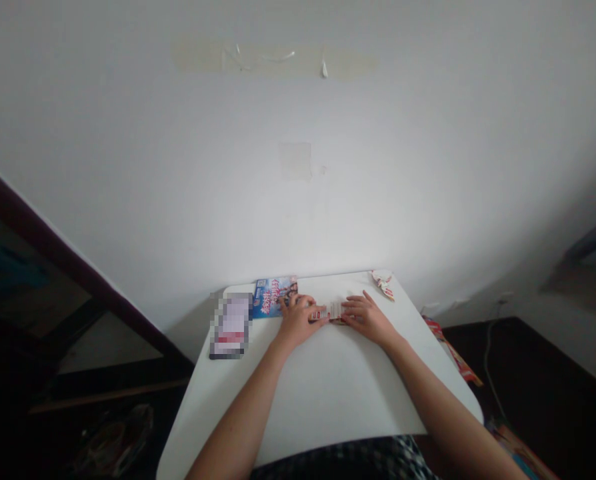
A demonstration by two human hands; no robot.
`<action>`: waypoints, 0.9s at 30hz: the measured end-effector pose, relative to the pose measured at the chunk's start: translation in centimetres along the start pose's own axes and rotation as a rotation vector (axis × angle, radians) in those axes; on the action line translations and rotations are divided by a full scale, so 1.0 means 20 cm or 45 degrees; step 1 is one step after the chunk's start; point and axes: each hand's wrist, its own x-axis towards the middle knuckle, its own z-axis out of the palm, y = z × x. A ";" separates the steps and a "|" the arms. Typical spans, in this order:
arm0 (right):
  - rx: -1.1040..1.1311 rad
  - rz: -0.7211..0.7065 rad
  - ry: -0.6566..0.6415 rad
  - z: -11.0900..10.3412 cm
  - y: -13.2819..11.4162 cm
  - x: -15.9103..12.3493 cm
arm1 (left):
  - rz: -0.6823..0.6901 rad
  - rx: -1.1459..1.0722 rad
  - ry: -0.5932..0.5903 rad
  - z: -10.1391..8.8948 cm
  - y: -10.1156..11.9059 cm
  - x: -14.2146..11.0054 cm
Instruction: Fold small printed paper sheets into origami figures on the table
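The folded paper (pixel 335 311) lies across the middle of the tabletop (pixel 348 393), nearer to the far edge than to the near one. The left hand (pixel 299 319) has its fingers on the left end, the right hand (pixel 369 319) on the right end; whether they grip or only press, I cannot tell. Beside the left hand is a blue leaflet (pixel 265 303), then a blurred phone (pixel 231 327) along the left edge. A twisted wrapper (pixel 383 284) sits at the far right corner.

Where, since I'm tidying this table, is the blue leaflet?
In the head view, the blue leaflet lies at the far edge of the white table, left of centre, between the pixelated phone-like thing and the left hand.
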 end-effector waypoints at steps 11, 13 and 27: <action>0.005 -0.001 0.047 0.01 0.06 0.00 | -0.038 -0.025 0.070 0.02 -0.01 0.01; 0.014 0.039 0.130 0.03 0.06 0.00 | -0.034 -0.020 0.124 0.03 -0.01 0.02; 0.355 0.388 0.546 0.09 0.02 0.03 | -0.194 0.117 0.335 0.09 -0.01 0.03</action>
